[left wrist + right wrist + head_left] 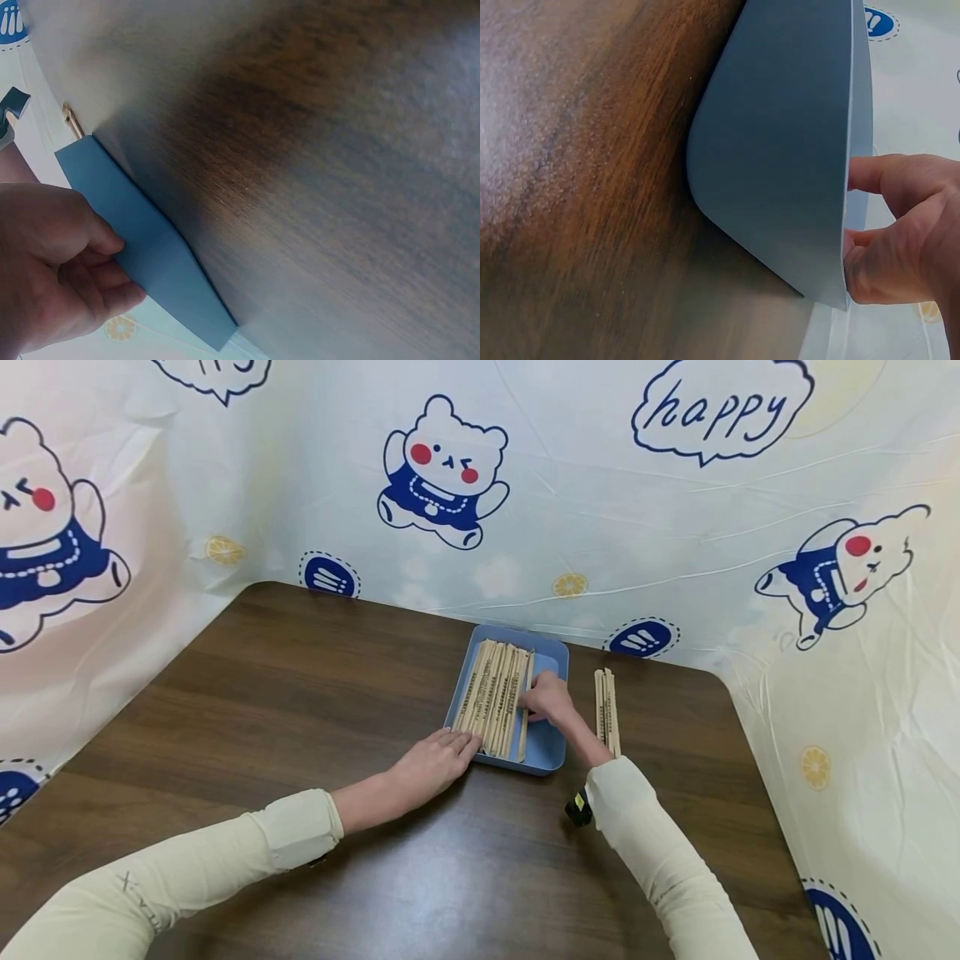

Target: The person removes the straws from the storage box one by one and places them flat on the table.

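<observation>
A shallow blue tray [551,752] sits on the table, with a row of long paper-wrapped sticks [491,697] lying side by side in it, printed with dark text. At the near left corner my left hand [435,766] grips the tray, its fingertips by the ends of the sticks. In the left wrist view, the left hand [52,266] has its digits against the tray wall [161,247]. My right hand [549,697] reaches inside and pinches the rightmost stick [522,739]. In the right wrist view, the tray's side [780,150] hides the fingertips of that hand [904,232].
A small bundle of similar wrapped sticks [606,710] lies on the table right of the tray, beside the right forearm. The dark wooden table [315,693] extends to the left. A printed cloth [555,527] hangs behind and around it.
</observation>
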`<action>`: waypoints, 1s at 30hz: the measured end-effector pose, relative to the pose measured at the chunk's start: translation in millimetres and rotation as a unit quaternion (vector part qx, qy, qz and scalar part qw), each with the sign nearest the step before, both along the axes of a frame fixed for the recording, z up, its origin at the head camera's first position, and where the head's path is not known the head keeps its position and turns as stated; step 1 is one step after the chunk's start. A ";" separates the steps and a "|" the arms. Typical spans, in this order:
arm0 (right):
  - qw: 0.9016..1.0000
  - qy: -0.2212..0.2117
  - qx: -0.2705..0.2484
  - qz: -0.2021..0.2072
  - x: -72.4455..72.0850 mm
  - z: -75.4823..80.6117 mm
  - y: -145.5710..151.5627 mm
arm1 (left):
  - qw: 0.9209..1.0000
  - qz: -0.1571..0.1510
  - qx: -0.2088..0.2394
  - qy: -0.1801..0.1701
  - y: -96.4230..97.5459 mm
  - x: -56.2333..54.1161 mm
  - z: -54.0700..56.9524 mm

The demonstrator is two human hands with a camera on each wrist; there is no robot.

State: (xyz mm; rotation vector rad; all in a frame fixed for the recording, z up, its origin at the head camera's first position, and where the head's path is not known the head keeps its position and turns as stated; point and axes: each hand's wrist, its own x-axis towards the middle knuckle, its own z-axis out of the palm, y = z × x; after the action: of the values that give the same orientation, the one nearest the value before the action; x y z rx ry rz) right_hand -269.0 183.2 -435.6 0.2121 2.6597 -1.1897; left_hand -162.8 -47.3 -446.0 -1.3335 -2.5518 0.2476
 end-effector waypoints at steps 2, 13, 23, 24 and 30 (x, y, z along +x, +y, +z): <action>1.000 0.002 0.002 0.003 0.7 0.6 1.0 | 1.000 0.000 -0.002 -0.001 0.0 0.3 0.6; 1.000 -0.011 -0.017 -0.001 2.4 5.7 3.1 | 1.000 -0.004 0.007 0.006 0.5 -1.1 -1.3; 0.997 -0.044 -0.048 -0.035 2.8 22.7 5.1 | 1.000 -0.004 0.010 0.018 0.6 -1.2 0.1; 0.997 -0.047 -0.049 -0.034 3.3 24.6 6.3 | 1.000 -0.004 0.009 0.018 0.7 -0.9 0.5; 0.997 -0.053 -0.054 -0.034 5.3 32.9 17.5 | 1.000 -0.003 0.000 0.013 1.1 -0.6 0.9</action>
State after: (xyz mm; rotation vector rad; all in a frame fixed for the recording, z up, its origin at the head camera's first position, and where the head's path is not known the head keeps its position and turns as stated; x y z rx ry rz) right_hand -263.7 200.8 -402.7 0.3406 2.5080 -1.2997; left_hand -163.3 -46.2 -445.1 -1.3294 -2.5268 0.2614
